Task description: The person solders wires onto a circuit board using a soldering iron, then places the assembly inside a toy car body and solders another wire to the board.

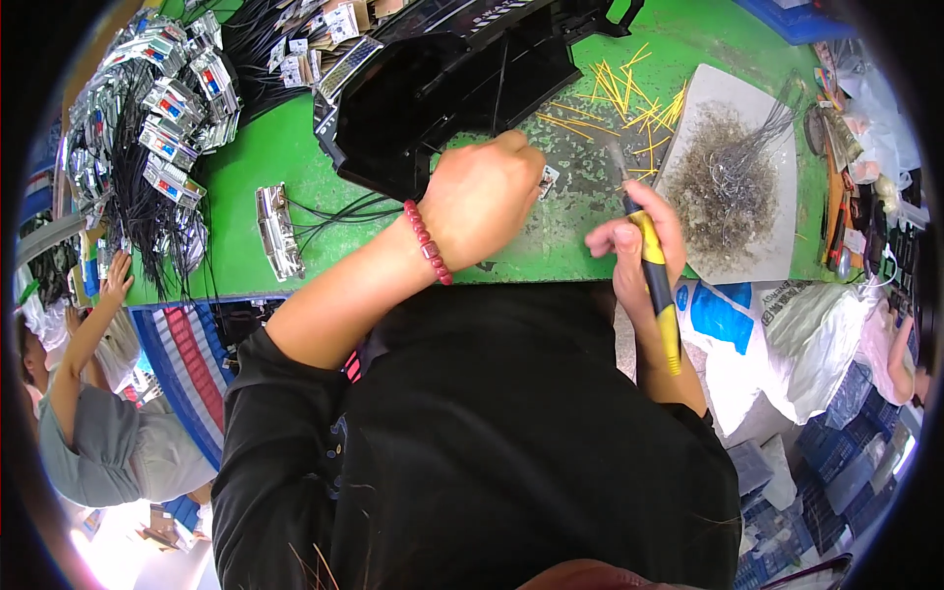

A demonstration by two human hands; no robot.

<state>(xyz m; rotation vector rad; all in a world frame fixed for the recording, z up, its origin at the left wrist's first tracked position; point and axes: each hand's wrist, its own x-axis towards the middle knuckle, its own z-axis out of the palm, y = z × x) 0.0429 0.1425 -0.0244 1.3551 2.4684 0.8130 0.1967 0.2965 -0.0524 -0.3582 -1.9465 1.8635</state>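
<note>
Green matting covers the desk (265, 167), and the work sits near its front edge, at the middle. The left hand (482, 197) is closed over a small board (549, 180), pinching it down on the mat; only a corner of the board shows past the fingertips. The right hand (639, 241) is clenched around a yellow-and-black iron (654, 270), held like a pen, its tip (618, 162) raised just beside the board but, as far as can be seen, not touching it.

Judging by the piles, a good deal is done and plenty is left. At the far left corner lies a big heap of wired modules (162, 128), their black leads trailing toward the front edge. One more module (277, 231) lies alone left of the wrist, its wires running toward a black tray (442, 84) at the back. Yellow sleeves (629, 98) are scattered toward the back right, still loose and so probably unused. A pale mat (737, 177) at the right edge carries a mound of fine wire clippings, which points to many leads already trimmed. Whether the board in hand has any joints made cannot be told; the hand hides it.

Off the front left corner, another person's hand (116, 277) rests on the desk edge.
</note>
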